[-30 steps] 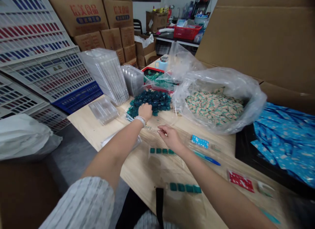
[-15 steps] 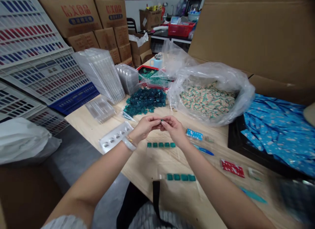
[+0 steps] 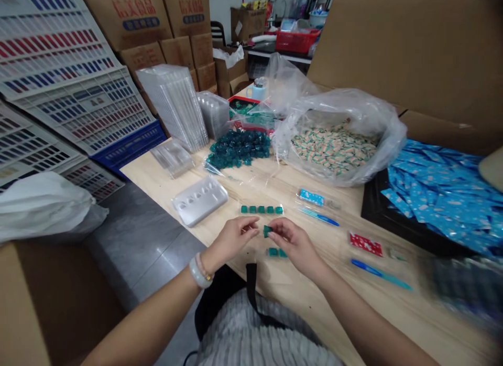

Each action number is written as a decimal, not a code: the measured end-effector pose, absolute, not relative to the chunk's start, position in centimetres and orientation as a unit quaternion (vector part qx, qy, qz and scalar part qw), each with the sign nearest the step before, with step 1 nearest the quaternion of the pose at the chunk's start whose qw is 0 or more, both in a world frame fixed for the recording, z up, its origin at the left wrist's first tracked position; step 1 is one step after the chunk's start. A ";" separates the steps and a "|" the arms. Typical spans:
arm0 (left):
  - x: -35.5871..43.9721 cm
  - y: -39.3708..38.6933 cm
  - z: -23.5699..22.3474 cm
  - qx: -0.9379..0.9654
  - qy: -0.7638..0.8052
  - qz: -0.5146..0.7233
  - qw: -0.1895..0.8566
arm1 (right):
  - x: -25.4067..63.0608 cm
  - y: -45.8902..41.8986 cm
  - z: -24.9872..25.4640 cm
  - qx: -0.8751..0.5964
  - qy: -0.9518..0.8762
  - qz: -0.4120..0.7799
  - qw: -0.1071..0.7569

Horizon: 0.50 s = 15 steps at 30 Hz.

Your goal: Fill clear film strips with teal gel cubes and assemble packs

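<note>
The right hand [image 3: 295,245] holds a small green cube [image 3: 268,230] between its fingertips, and the left hand [image 3: 230,240] is half open just beside it, with nothing visible in its fingers.

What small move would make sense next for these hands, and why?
Probably set the teal cube in the right hand down by the nearer row of cubes: it shows only two cubes beside that hand, while the farther row shows five neatly lined up.
</note>
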State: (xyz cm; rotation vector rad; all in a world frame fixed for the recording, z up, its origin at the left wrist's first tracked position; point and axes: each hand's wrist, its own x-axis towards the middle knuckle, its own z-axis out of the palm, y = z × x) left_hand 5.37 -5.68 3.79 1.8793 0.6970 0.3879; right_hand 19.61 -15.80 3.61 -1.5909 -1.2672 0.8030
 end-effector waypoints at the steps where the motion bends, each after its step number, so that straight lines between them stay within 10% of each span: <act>1: 4.5 -6.1 3.2 0.811 0.276 0.150 0.493 | 19.3 -16.5 3.5 -0.662 -0.566 0.288 0.398; 6: 2.4 -7.6 0.6 0.912 0.165 0.096 0.362 | 17.8 -17.4 2.8 -0.616 -0.774 0.117 0.087; 15: 2.7 -8.1 0.0 0.946 0.131 0.084 0.283 | 18.1 -17.0 1.1 -0.633 -0.764 0.098 0.077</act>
